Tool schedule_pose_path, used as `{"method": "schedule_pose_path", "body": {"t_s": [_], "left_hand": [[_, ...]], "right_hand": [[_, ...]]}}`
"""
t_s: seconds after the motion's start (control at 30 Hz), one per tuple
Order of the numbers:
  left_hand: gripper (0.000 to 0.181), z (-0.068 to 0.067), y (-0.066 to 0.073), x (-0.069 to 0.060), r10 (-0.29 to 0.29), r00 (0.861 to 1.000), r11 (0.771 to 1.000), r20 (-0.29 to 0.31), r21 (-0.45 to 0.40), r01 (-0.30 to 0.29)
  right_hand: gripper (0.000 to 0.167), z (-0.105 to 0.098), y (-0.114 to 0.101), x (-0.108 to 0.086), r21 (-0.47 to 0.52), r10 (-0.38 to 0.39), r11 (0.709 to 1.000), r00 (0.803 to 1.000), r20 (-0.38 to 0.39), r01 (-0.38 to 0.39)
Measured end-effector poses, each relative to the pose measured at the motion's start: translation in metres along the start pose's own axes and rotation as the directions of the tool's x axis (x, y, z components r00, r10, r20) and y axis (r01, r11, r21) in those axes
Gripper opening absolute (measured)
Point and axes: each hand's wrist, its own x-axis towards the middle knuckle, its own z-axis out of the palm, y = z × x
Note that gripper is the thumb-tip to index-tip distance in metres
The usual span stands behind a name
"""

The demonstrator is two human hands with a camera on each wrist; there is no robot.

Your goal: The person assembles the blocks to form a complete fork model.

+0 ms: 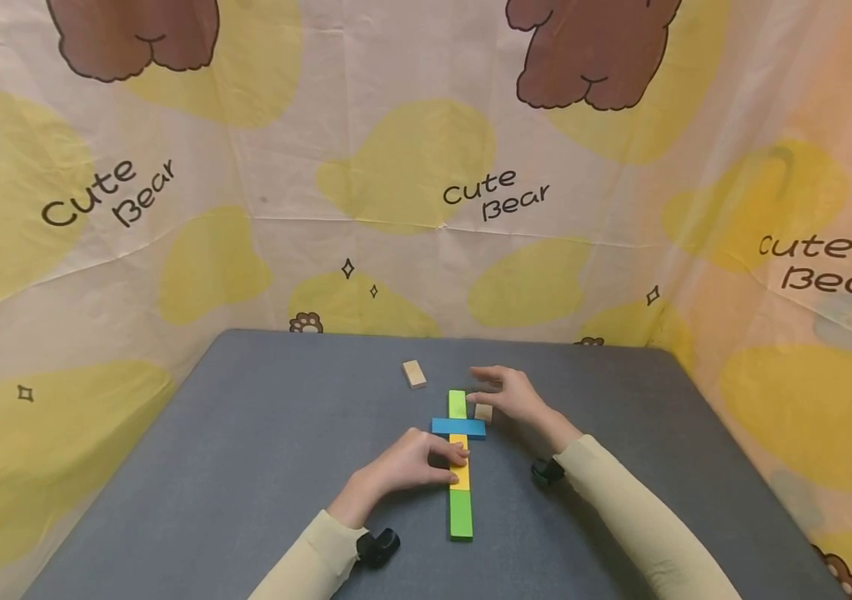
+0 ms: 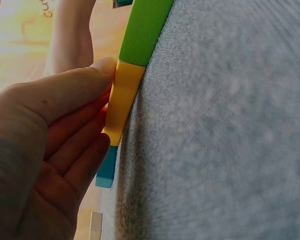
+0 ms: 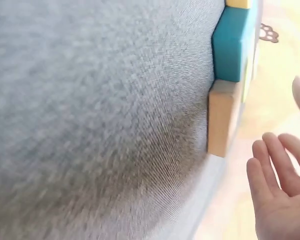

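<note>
A yellow block (image 1: 463, 481) lies flat in a row between a near green block (image 1: 461, 515) and a blue block (image 1: 458, 427) set crosswise. Past the blue one, a lighter green block (image 1: 457, 403) continues the row. My left hand (image 1: 409, 462) rests its thumb and fingertips on the yellow block, partly covering it. Fingers apart and holding nothing, my right hand (image 1: 518, 396) hovers over a plain wooden block (image 1: 483, 413). In the right wrist view that wooden block (image 3: 221, 120) sits against the blue block (image 3: 229, 45).
A second plain wooden block (image 1: 414, 374) lies alone farther back, left of the row. Everything is on a grey cloth-covered table (image 1: 246, 417). A printed curtain (image 1: 411, 275) hangs around the table's back and sides.
</note>
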Motion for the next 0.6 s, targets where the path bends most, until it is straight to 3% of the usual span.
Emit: {"method": "schedule_pose_path", "body": {"t_s": [0.4,0.6], "left_hand": [[0.025,0.001,-0.001,0.0,-0.005,1.0,1.0,-0.007,0.009,0.005],[0.025,0.001,0.0,0.0,-0.013,1.0,1.0,-0.01,-0.003,0.013]], "right_hand": [[0.06,-0.002,-0.005,-0.027,0.013,0.06,0.998,0.998,-0.021,-0.06],[0.06,0.003,-0.002,-0.033,-0.003,0.039,0.999,0.999,-0.024,-0.04]]}}
